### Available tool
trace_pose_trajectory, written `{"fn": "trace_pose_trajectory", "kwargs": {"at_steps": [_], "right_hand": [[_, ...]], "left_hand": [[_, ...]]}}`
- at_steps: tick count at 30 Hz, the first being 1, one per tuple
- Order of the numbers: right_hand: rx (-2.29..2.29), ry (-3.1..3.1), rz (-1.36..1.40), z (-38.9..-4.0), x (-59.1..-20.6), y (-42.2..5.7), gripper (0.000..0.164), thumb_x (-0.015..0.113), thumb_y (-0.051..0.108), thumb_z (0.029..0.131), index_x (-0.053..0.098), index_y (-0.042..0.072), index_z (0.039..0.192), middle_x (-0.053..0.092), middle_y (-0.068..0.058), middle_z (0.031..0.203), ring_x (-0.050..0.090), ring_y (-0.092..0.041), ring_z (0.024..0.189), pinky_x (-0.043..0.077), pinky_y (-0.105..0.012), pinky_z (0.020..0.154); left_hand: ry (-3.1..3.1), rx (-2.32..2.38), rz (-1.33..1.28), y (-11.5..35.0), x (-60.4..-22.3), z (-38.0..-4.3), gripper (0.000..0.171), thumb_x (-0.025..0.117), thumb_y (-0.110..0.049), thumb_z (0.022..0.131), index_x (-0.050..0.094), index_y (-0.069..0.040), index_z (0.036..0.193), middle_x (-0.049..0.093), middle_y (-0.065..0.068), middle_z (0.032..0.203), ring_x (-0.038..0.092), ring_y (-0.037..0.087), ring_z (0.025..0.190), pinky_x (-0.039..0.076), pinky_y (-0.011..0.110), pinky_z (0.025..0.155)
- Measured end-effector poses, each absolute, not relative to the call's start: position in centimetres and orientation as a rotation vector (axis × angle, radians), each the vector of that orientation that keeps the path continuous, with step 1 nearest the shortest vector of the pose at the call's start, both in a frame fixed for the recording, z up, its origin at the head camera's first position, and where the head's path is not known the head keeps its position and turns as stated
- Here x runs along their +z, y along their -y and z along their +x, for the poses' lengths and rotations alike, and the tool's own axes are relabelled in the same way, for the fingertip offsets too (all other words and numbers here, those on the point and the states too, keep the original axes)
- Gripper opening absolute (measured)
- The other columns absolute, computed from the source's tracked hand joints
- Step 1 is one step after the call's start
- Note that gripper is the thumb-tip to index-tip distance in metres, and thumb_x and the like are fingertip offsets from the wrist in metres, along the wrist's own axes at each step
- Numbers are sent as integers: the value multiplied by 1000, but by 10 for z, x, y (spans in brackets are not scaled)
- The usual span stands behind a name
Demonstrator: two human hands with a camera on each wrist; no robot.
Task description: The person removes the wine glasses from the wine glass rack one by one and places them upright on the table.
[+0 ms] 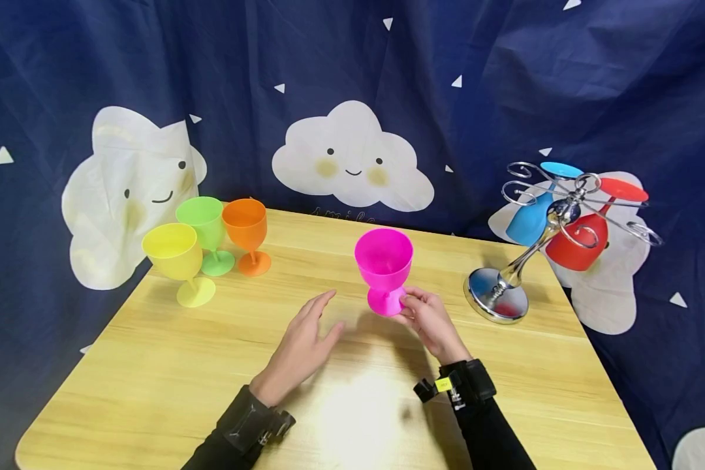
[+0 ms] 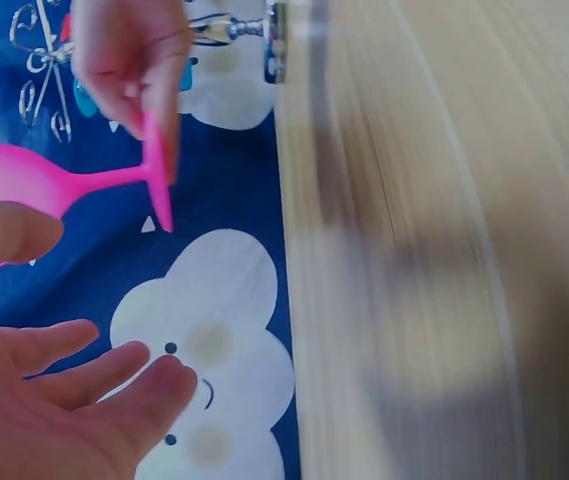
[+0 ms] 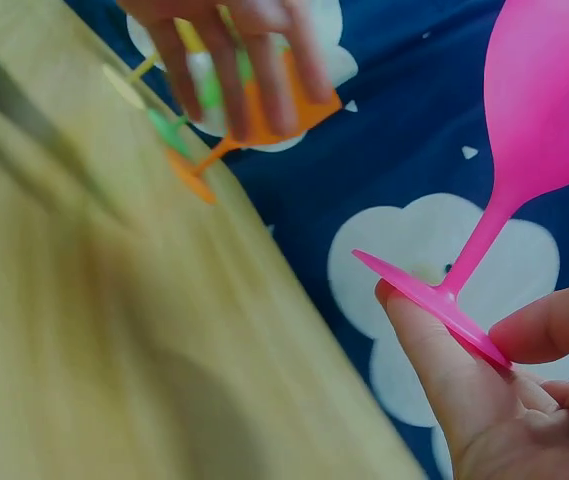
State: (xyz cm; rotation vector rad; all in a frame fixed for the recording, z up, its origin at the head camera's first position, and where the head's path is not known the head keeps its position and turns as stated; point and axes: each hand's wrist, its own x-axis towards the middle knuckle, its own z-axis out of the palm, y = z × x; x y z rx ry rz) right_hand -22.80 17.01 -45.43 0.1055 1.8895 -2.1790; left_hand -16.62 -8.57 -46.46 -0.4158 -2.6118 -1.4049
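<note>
A pink goblet (image 1: 384, 258) is held upright above the table by my right hand (image 1: 431, 325). Thumb and fingers pinch the edge of its round foot (image 3: 429, 293), as the right wrist view shows. My left hand (image 1: 298, 349) is to the left of the goblet, fingers spread and nothing in them. From the left wrist view, the left hand (image 2: 74, 390) appears near the goblet's bowl (image 2: 14, 175), which its thumb overlaps. On the right stands a chrome rack (image 1: 508, 274) with curled wire arms; a blue goblet (image 1: 530, 219) and a red goblet (image 1: 578, 241) hang upside down from it.
At the table's back left stand a yellow goblet (image 1: 173, 251), a green goblet (image 1: 204, 222) and an orange goblet (image 1: 247, 225), all upright. Behind the wooden table (image 1: 153, 385) hangs a dark blue curtain (image 1: 229, 65) printed with white clouds.
</note>
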Motion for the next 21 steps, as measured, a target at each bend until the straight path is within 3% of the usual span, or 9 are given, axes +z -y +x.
{"fn": "trace_pose_trajectory", "kwargs": {"at_steps": [8, 15, 21], "right_hand": [[-2249, -1754, 141, -210, -478, -154, 35, 45, 1, 104, 46, -15, 136, 67, -15, 116, 74, -18, 97, 59, -31, 90], [-2284, -1699, 147, -200, -482, -143, 37, 45, 0, 103, 47, -14, 137, 69, -16, 116, 75, -20, 96, 60, -32, 88], [-2308, -1638, 72, -195, -480, -138, 40, 43, 0, 104, 43, -15, 142, 70, -14, 119, 74, -20, 101, 58, -33, 93]], "left_hand": [[2319, -1723, -383, 62, -475, -182, 52, 75, -12, 92, 58, -7, 141, 61, 17, 137, 61, 30, 124, 55, 39, 100], [2074, -2006, -343, 42, -478, -189, 42, 82, -11, 86, 69, -6, 126, 70, 11, 121, 68, 32, 115, 57, 41, 97], [2067, -1961, -352, 31, -480, -188, 32, 82, -6, 85, 73, -7, 116, 74, 9, 108, 72, 26, 102, 61, 33, 89]]}}
